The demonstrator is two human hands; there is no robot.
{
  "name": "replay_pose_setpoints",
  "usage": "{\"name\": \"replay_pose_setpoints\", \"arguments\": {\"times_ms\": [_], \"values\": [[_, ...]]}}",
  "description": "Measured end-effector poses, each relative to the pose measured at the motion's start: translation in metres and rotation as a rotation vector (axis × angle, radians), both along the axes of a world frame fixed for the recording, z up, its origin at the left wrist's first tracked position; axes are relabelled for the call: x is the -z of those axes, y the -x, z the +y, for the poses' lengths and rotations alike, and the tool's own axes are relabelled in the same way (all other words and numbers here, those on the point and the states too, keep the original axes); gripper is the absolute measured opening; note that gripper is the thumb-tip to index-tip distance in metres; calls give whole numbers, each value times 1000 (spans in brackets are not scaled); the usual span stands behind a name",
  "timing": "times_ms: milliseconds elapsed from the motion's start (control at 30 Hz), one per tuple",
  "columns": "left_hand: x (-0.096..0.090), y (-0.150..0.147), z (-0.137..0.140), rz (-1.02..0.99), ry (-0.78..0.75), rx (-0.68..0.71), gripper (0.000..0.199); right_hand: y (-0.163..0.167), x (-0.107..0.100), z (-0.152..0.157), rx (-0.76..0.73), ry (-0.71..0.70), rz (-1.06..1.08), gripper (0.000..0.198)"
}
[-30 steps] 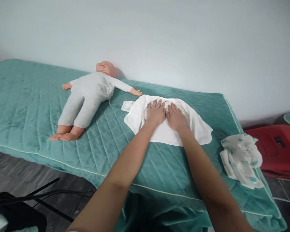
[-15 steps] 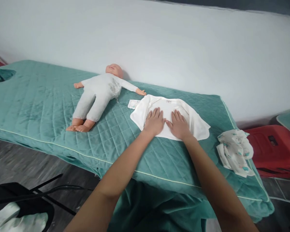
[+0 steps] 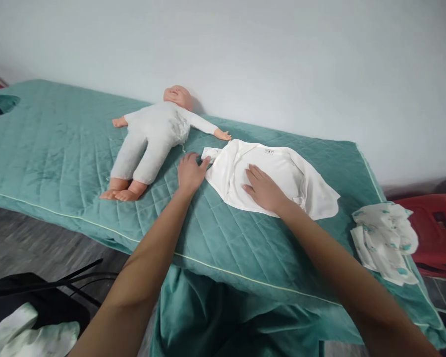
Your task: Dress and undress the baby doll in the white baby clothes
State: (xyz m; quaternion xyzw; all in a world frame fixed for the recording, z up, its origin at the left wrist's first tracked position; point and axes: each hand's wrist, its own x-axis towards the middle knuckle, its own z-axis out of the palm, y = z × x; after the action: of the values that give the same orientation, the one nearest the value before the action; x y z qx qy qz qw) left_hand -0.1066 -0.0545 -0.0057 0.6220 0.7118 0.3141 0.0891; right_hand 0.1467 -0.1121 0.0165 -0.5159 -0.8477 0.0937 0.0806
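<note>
A white baby garment [image 3: 241, 183] with a small printed label at its neck lies spread on the green quilted bed cover [image 3: 208, 233]. My right hand [image 3: 263, 188] rests flat on the middle of it, fingers stretched out. Left of the garment, my left hand [image 3: 191, 172] is over the cover with its fingers apart, close to a small white patterned piece [image 3: 210, 153] that sticks out from under the garment. Whether the fingers touch that piece I cannot tell. A baby doll [image 3: 152, 129] with a white cloth body lies on its back to the left, one hand near the garment.
Folded white patterned cloth or diapers [image 3: 386, 240] lie at the bed's right end. Beyond stands a red chair [image 3: 431, 223]. A white wall [image 3: 282, 69] runs behind the bed. At lower left, a black chair [image 3: 55, 302] carries pale fabric [image 3: 33, 332].
My left hand has lifted off the garment and moved left, beside the small patterned piece. My right hand stays on the garment, shifted slightly toward its middle. The view has shifted a little.
</note>
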Motion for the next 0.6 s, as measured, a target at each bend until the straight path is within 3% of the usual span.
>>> {"name": "replay_pose_setpoints", "arguments": {"times_ms": [133, 300, 400, 467, 533, 600], "values": [[2, 2, 38, -18, 9, -3, 24, 34, 3, 55, 49, -9, -24, 59], [1, 11, 61, -98, -55, -161, 21, 44, 9, 70, 87, -50, -21, 61], [-2, 12, 63, -68, -70, -164, 20, 37, 9, 53, 79, -47, -40, 67], [-4, 8, 53, -55, -150, -164, 27, 28, 8, 30, -20, -41, -45, 68], [-6, 3, 31, -42, -218, -132, 29, 15, 5, -2, -150, -28, -27, 66], [-7, -3, -1, -22, -189, -31, 27, -2, 0, -38, -250, 1, 20, 65]]}}
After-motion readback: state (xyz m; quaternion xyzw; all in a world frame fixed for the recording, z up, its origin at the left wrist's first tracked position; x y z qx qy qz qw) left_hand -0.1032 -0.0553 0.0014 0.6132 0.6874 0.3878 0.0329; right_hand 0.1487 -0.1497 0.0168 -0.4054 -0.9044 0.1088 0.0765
